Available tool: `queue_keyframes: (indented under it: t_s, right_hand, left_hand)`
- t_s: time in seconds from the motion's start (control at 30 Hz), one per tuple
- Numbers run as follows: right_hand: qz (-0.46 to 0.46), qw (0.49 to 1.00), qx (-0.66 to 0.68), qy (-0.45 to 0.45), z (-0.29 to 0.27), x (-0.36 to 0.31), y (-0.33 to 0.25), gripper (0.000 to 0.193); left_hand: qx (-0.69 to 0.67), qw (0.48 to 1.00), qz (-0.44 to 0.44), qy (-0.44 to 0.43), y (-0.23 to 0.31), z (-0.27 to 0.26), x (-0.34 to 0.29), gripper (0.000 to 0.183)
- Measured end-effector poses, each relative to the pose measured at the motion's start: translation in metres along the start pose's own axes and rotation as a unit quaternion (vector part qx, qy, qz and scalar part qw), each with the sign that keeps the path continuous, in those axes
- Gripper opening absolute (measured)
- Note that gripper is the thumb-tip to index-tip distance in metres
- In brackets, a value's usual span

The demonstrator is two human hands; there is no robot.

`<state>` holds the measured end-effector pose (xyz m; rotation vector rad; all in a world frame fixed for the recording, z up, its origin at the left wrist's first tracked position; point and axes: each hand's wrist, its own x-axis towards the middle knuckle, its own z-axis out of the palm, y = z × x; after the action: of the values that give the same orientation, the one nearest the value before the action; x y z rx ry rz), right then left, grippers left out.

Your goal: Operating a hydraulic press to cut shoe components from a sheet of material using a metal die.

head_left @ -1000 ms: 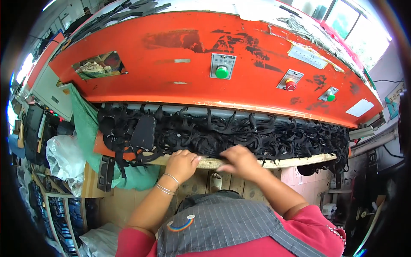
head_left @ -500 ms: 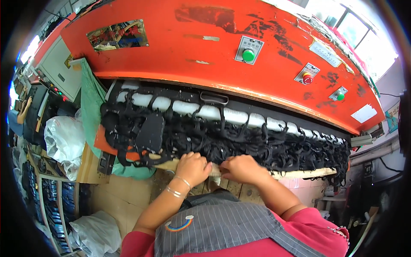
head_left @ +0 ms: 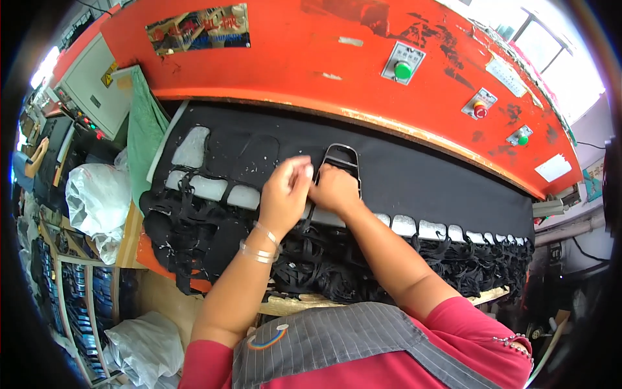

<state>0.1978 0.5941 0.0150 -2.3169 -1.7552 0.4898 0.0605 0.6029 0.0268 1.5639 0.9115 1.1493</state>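
A metal cutting die (head_left: 343, 162), shaped like a long rounded loop with a crossbar, stands on a black sheet (head_left: 427, 175). My right hand (head_left: 337, 189) has its fingers closed on the near part of the die. Close beside it on the left, my left hand (head_left: 283, 194) is raised over the sheet with its fingers loosely extended, holding nothing. Rounded holes in the sheet show a pale surface (head_left: 192, 149) beneath. Tangled black strips (head_left: 324, 262) hang along the near edge, partly behind my forearms.
An orange machine front (head_left: 291, 65) rises at the far side, with a green button (head_left: 402, 70) and a red stop button (head_left: 479, 110). Green cloth (head_left: 144, 123) and a white plastic bag (head_left: 97, 201) are at the left. A wooden edge (head_left: 304, 305) runs in front of me.
Both hands have moved forward from the near edge onto the sheet. The sheet and strips have shifted toward me, exposing more black surface. My right hand has taken hold of the cutting die.
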Motion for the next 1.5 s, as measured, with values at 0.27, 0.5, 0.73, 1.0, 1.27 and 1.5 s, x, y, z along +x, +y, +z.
queue_keyframes:
  t_s: [0.27,0.5,0.73,1.0,1.27,1.5]
  right_hand:
    - [0.023,0.855,0.499,-0.137,-0.045,0.024,0.068,0.025]
    - [-0.222,0.970,-0.099,0.025,-0.110,-0.004,0.140,0.024]
    - [-0.045,0.995,0.077,0.040,-0.045,-0.050,0.191,0.054]
    - [-0.094,0.983,0.136,0.083,-0.025,-0.035,0.186,0.073]
    - [-0.163,0.977,0.041,0.129,-0.029,-0.041,0.184,0.069]
    - [-0.134,0.969,0.124,0.167,-0.076,-0.067,0.186,0.085]
  left_hand:
    - [0.348,0.909,0.055,-0.225,-0.069,0.036,0.022,0.045]
    - [0.476,0.833,0.206,-0.192,-0.038,0.058,0.013,0.035]
    - [0.445,0.840,0.195,-0.241,-0.055,0.069,-0.005,0.034]
    - [0.470,0.847,0.167,-0.185,-0.045,0.086,-0.023,0.040]
    - [0.466,0.851,0.170,-0.174,-0.048,0.092,-0.023,0.039]
    - [0.426,0.875,0.068,-0.220,-0.020,0.089,-0.017,0.035]
